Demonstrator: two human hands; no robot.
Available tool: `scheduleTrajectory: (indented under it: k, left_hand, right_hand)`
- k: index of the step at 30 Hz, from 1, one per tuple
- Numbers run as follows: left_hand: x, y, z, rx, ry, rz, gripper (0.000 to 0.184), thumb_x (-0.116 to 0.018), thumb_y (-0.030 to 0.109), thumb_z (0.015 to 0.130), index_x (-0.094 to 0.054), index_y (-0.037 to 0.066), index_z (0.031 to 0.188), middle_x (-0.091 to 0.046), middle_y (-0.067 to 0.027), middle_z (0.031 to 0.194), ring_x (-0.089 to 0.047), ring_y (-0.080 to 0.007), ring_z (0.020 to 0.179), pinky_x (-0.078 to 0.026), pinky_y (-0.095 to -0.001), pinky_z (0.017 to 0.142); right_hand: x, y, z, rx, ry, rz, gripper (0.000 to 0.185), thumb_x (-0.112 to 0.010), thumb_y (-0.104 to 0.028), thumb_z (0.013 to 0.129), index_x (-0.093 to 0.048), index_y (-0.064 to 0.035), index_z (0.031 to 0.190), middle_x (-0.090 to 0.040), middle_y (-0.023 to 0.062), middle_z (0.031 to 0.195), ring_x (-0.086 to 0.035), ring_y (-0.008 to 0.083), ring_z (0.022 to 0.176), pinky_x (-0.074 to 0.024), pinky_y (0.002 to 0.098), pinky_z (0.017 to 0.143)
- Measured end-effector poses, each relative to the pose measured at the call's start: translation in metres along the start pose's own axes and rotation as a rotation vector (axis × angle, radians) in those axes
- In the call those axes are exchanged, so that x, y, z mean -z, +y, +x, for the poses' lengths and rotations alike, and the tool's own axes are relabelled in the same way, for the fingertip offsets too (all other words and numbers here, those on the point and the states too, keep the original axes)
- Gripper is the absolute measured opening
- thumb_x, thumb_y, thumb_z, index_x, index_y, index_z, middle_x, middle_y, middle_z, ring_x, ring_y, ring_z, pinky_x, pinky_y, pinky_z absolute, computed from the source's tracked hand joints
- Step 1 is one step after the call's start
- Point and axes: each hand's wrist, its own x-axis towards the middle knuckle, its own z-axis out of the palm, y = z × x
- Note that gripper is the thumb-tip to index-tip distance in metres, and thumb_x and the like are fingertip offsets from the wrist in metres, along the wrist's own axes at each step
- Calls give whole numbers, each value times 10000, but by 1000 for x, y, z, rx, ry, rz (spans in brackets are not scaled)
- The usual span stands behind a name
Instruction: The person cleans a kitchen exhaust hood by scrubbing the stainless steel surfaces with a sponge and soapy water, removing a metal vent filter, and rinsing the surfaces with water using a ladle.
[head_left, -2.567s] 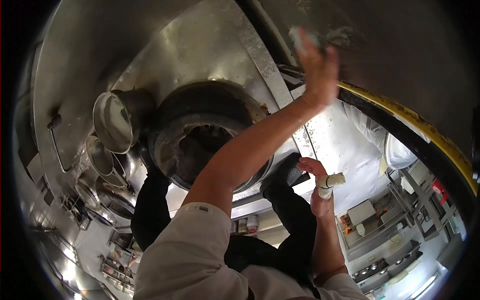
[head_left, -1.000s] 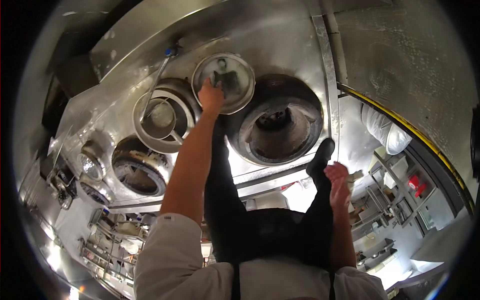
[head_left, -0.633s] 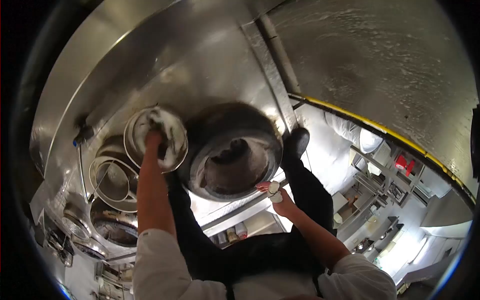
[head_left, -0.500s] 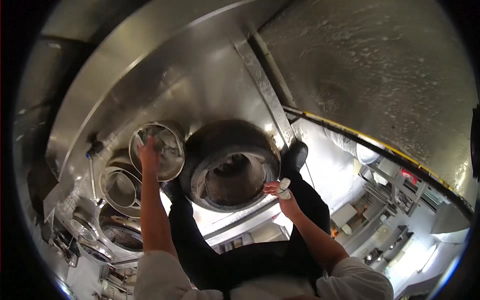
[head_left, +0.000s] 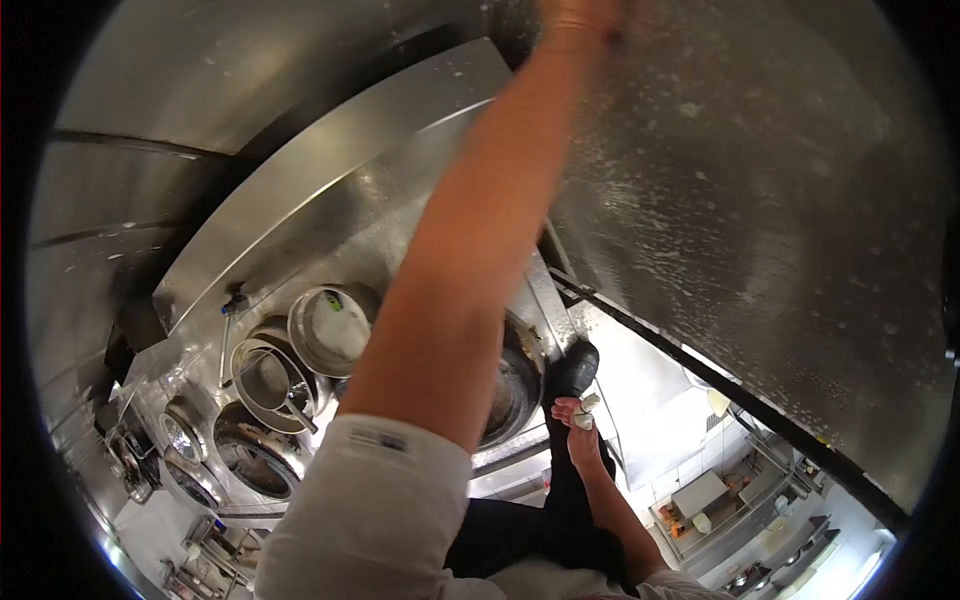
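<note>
My left arm reaches up across the view to the wet steel panel [head_left: 690,200], which is streaked with white droplets or suds. At the top edge my left hand [head_left: 580,14] is blurred and partly cut off, so its fingers and anything in them are hidden. Down by my right knee, my right hand [head_left: 575,412] has its fingers stretched out. A white wrapping [head_left: 586,421] sits around part of that hand, apparently a bandage. Left of my raised arm stands a round metal pot [head_left: 302,340] with whitish, sudsy contents and a small green item [head_left: 333,299] inside.
A dark wok burner ring [head_left: 515,390] is partly hidden behind my arm. Farther left are a strainer-like pot with a handle [head_left: 240,372], another burner [head_left: 255,465] and a tap [head_left: 228,325]. My black shoe [head_left: 573,368] rests beside the stove edge. Kitchen shelving stands lower right.
My left hand has left the pot and swung up to the steel panel above. My right hand has dropped slightly lower. The view has shifted, and the green item now shows in the pot.
</note>
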Motion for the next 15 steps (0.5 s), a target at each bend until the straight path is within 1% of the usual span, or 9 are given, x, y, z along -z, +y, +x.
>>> scheduleTrajectory:
  k: [2,3,4,5,6,8,10,12,15]
  left_hand:
    - [19,-100,-27,607,12,-287,534,-392,380,964,-347,5,1342,-441,-245,1315,-424,-387,1210,-321,-440,1018]
    - [29,-139,-56,839,25,-357,534,-369,408,969,-367,5,1319,-472,-255,1282,-463,-394,1175,-343,-439,999]
    - [32,-152,-90,990,20,-336,540,-347,436,974,-388,5,1297,-503,-265,1249,-501,-402,1139,-365,-438,979]
    - [27,-118,-130,837,57,207,613,-277,457,982,-282,-8,1381,-481,-274,1283,-467,-406,1194,-332,-445,1023]
    - [27,-87,-154,994,-45,193,674,-267,454,984,-137,-19,1446,-399,-282,1368,-412,-385,1266,-294,-425,1067]
    - [14,-71,-204,798,-77,208,692,-317,412,984,-61,-11,1469,-313,-288,1427,-318,-380,1338,-243,-407,1101]
    - [-5,-38,-190,192,30,185,653,-362,325,982,-90,-23,1463,-312,-295,1418,-296,-394,1340,-227,-402,1101]
    - [-6,-39,-133,31,107,160,631,-412,293,968,-166,-40,1444,-373,-275,1372,-342,-403,1288,-248,-409,1075]
    - [14,-73,-88,312,126,-19,573,-395,328,974,-269,-42,1393,-420,-234,1323,-416,-360,1194,-290,-392,1038]
  right_hand:
    - [21,-2,3,-23,-22,28,401,-359,-366,985,-559,-41,1108,-641,92,992,-607,185,929,-450,312,844]
    - [21,-21,0,-13,1,-96,415,-347,-383,994,-556,-43,1111,-637,96,1001,-608,187,933,-443,322,869]
    - [25,-22,4,2,-2,-30,401,-329,-357,1005,-553,-43,1114,-637,95,999,-609,188,941,-440,326,887]
    - [25,-28,5,10,4,-12,394,-329,-346,1006,-551,-38,1114,-636,95,1003,-611,189,943,-443,328,888]
    - [25,-38,7,24,8,1,388,-330,-334,1007,-549,-33,1114,-635,96,1008,-612,190,945,-446,331,889]
    - [23,-48,4,35,-22,9,378,-334,-319,1006,-548,-24,1109,-632,96,1010,-612,195,950,-454,333,884]
    - [24,-51,7,97,-61,-76,374,-339,-313,1004,-549,-19,1101,-630,97,1013,-610,199,958,-457,337,884]
    - [27,-54,10,204,-110,-252,375,-346,-315,1000,-552,-16,1091,-628,98,1014,-608,204,967,-456,343,888]
    - [34,-58,16,156,-92,-237,361,-332,-275,988,-554,1,1062,-624,106,999,-606,213,970,-453,355,902]
